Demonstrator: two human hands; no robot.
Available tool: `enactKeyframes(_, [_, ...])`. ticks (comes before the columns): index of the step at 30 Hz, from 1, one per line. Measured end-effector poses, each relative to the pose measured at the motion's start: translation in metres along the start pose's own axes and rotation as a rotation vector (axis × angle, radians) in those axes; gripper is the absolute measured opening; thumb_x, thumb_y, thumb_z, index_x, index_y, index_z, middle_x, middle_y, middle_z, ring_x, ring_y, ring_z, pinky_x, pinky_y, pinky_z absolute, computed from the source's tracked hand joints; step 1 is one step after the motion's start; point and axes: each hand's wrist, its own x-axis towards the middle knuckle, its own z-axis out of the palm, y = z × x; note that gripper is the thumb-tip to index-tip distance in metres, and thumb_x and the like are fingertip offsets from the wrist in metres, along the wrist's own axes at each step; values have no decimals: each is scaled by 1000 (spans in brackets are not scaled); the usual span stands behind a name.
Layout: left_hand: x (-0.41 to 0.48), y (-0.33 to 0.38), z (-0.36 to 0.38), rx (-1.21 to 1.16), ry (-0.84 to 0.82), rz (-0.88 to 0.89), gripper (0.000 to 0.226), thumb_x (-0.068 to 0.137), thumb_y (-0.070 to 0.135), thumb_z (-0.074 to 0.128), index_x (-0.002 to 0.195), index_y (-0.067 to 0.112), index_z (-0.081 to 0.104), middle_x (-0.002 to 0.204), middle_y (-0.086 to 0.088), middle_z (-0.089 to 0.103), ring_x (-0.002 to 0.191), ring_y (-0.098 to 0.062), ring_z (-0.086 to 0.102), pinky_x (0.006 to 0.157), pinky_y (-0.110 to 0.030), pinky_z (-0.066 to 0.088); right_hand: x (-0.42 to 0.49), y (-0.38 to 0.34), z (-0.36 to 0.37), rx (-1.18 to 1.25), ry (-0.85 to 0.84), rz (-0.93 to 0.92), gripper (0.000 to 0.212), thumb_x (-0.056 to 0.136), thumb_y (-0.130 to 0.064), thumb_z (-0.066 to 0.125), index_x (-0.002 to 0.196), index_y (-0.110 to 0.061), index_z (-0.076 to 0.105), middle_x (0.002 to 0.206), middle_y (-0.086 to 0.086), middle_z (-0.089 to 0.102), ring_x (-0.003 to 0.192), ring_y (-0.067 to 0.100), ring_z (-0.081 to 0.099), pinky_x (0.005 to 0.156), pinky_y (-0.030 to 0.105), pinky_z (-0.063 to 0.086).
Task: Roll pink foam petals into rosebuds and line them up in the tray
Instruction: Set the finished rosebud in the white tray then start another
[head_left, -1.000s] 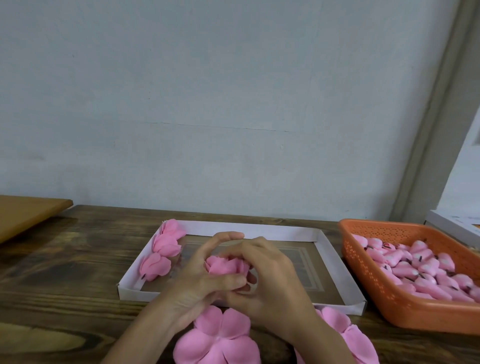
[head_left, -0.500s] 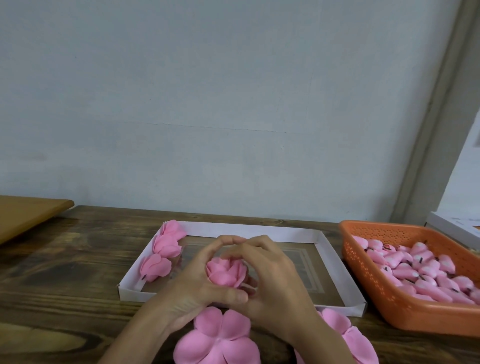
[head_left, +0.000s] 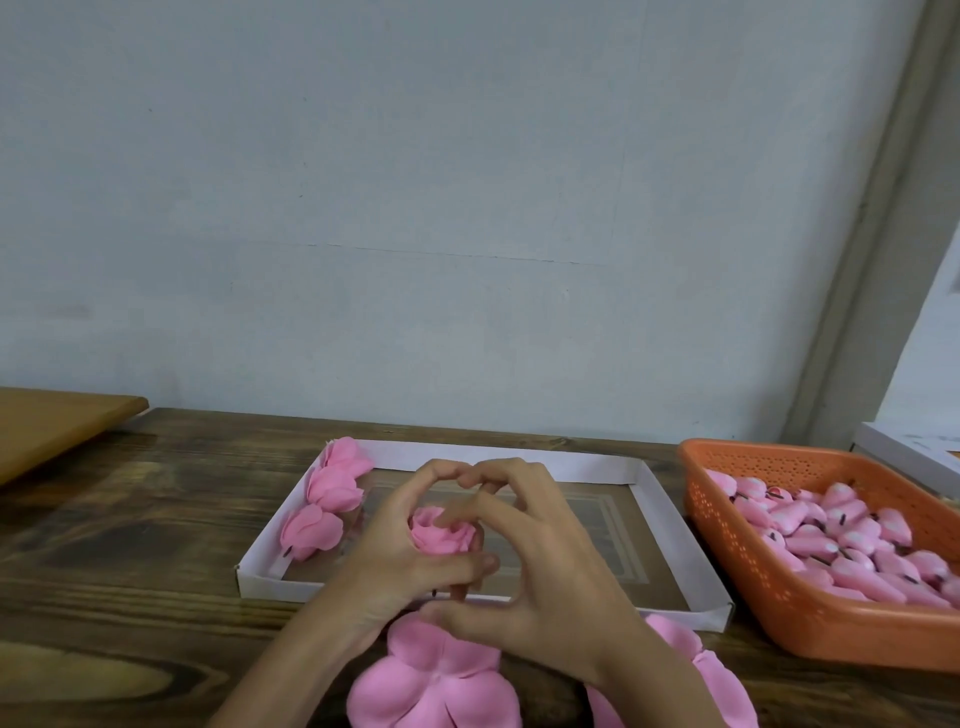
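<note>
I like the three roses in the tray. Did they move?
No. The three finished rosebuds sit in the same line against the white tray's left wall as before.

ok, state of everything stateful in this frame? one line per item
Left hand: closed around the pink foam rosebud.
Right hand: fingers pinching the same bud.
Pink foam rosebud in hand: rolled, held above the tray.
White cardboard tray: three finished buds lined along its left wall, rest bare.
Orange plastic basket: holds many pink pieces.
Flat pink foam petal cutouts: unrolled, on the wooden table.
</note>
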Motion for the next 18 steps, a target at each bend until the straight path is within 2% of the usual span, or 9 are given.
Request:
enactKeyframes(1, [0,0,0,-11,-9,-2,75,64,10,95,127,33,62,93,-20,72,80,-43,72,63,-42,62,0,0,0,24,5,4,55,70,-52,89,118,-37,68,132,-15,46,125,15,50,98,29,47])
enactKeyframes(3, [0,1,0,-67,-15,-8,68,65,7,92,123,28,64,81,-17,68,67,-31,67,58,-35,56,0,1,-2,104,33,29,57,70,-49,91,120,-39,66,131,-14,49,126,18,52,99,25,46])
enactKeyframes(5, [1,3,2,-135,51,-8,54,62,7,89,109,23,69,76,-14,64,63,-25,62,57,-32,53,1,1,-3,147,109,65,56,69,-48,91,117,-38,64,122,-11,54,119,18,56,92,19,44])
enactKeyframes(7, [3,5,4,-273,126,-32,41,61,6,88,96,10,68,78,-18,63,61,-26,61,57,-32,54,2,0,0,135,181,99,51,69,-50,90,109,-35,62,108,-13,57,105,16,59,80,18,44])
enactKeyframes(9, [4,8,4,-398,175,-63,28,66,3,84,85,9,64,85,-22,64,66,-27,65,63,-35,56,3,-3,9,90,202,122,44,71,-47,88,99,-29,60,97,-14,59,92,13,58,73,20,44])
enactKeyframes(12, [4,12,3,-493,172,-56,29,73,0,80,77,11,53,87,-24,65,81,-30,66,81,-42,54,1,-10,26,59,231,175,35,73,-42,86,93,-28,61,92,-17,64,87,7,60,71,20,47])
enactKeyframes(16, [4,13,6,-581,196,-35,39,74,-1,82,71,14,47,89,-18,66,77,-22,70,62,-30,58,-2,-17,39,74,284,210,35,73,-36,86,99,-35,62,99,-22,66,91,3,65,72,22,53])
enactKeyframes(18, [4,11,8,-638,196,-46,37,75,2,86,73,15,50,94,-16,66,90,-23,74,65,-31,59,-2,-19,42,102,279,234,34,73,-35,84,100,-35,63,100,-20,66,93,5,67,74,26,56])
